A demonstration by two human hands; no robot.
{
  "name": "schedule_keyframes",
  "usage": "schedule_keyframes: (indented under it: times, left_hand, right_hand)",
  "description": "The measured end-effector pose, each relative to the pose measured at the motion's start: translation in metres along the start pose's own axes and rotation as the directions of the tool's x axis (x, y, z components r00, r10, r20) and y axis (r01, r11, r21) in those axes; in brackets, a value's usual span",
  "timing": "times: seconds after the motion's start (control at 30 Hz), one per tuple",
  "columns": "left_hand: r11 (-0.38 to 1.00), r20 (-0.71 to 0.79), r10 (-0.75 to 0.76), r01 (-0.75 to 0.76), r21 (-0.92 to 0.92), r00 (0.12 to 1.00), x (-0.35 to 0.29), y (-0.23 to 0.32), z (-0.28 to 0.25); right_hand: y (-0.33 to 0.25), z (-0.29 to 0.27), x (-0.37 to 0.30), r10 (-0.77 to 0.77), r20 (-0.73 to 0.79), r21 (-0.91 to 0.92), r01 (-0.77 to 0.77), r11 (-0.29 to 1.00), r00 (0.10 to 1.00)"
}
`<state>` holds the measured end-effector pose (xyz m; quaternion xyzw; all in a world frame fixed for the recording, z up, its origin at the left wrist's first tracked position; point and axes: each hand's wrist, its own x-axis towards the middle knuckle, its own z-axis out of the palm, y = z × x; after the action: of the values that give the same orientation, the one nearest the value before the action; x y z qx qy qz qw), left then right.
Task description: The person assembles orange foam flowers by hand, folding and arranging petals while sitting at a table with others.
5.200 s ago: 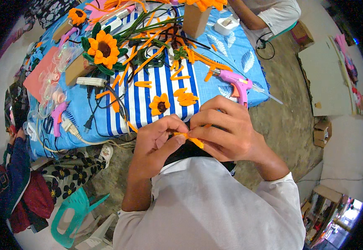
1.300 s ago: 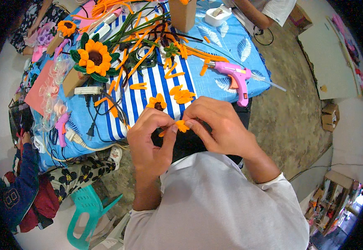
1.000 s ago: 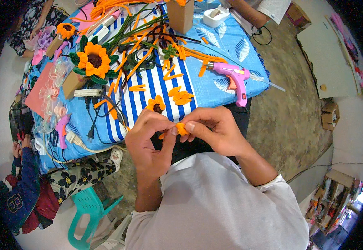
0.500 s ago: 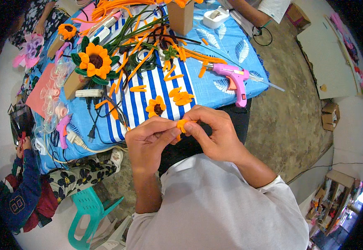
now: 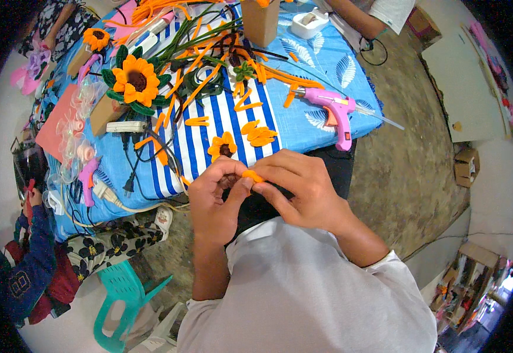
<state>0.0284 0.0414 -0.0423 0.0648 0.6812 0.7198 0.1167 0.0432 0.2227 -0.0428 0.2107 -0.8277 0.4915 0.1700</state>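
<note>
Just off table edge (image 5: 150,203) — orange petal (image 5: 252,175)

Informal craft workspace, home-like room. Low table (image 5: 339,76) under blue cloth, striped blue-white runner down middle. On it: finished paper sunflower (image 5: 135,79), loose orange petals (image 5: 258,132), green stems, pink glue gun (image 5: 334,107), power strip (image 5: 126,126) with cords. Bare concrete floor (image 5: 403,170). Teal plastic chair (image 5: 124,294). Other people seated around table edge.
</note>
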Motion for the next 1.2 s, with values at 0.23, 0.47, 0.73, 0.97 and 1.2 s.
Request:
schedule_keyframes:
  times: [0.23, 0.47, 0.73, 0.97, 1.2]
  left_hand:
    - [0.997, 0.071, -0.019, 0.013, 0.079, 0.997, -0.001, -0.005, -0.001]
    - [1.0, 0.047, 0.026, -0.026, -0.015, 0.999, 0.004, -0.006, -0.003]
    - [0.935, -0.184, 0.168, -0.215, -0.281, 0.968, 0.01, -0.018, 0.015]
    - [0.823, -0.293, 0.16, -0.291, -0.487, 0.943, 0.009, -0.041, 0.025]
    - [0.978, -0.182, 0.158, -0.179, -0.11, 0.971, 0.004, -0.018, 0.012]
  right_hand:
    - [0.0, -0.005, -0.004, 0.233, 0.068, 0.132, -0.241, 0.962, 0.97]
    - [0.004, -0.006, 0.0, 0.272, 0.119, 0.181, -0.29, 0.94, 0.955]
    - [-0.001, 0.0, 0.005, 0.327, 0.127, 0.296, -0.351, 0.888, 0.936]
    - [-0.004, 0.006, 0.005, 0.566, 0.31, 0.5, -0.638, 0.586, 0.764]
    - [-0.005, 0.0, 0.003, 0.265, 0.161, 0.176, -0.292, 0.94, 0.951]
